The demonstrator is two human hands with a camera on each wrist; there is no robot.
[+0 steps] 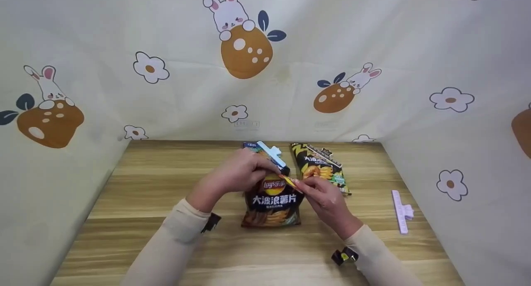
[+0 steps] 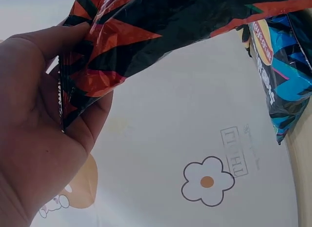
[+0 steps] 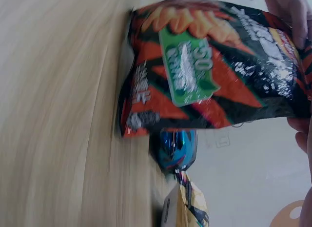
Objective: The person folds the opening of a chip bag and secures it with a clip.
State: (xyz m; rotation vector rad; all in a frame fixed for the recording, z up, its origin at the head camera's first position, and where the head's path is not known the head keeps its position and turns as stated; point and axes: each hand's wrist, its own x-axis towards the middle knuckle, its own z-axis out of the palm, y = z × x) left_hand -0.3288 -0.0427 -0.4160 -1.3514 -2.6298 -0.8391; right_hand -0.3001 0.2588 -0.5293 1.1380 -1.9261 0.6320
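Observation:
A black and red Lay's potato chip bag (image 1: 274, 201) stands on the table in front of the person, its top edge raised and tilted towards the head camera. My left hand (image 1: 238, 170) pinches the bag's upper left corner between thumb and fingers, seen close up in the left wrist view. At the upper right corner, my right hand (image 1: 327, 199) pinches the same edge. The right wrist view shows the bag's printed front (image 3: 195, 66), with its bottom on the wood surface. Much of the right hand lies outside that view.
Behind stands a blue chip bag (image 2: 287, 75) with a light blue clip (image 1: 271, 154) across its top. Right of it, a black and yellow chip bag (image 1: 321, 172) bears a dark-and-white clip (image 1: 325, 155). A lavender clip (image 1: 401, 212) lies at the table's right side.

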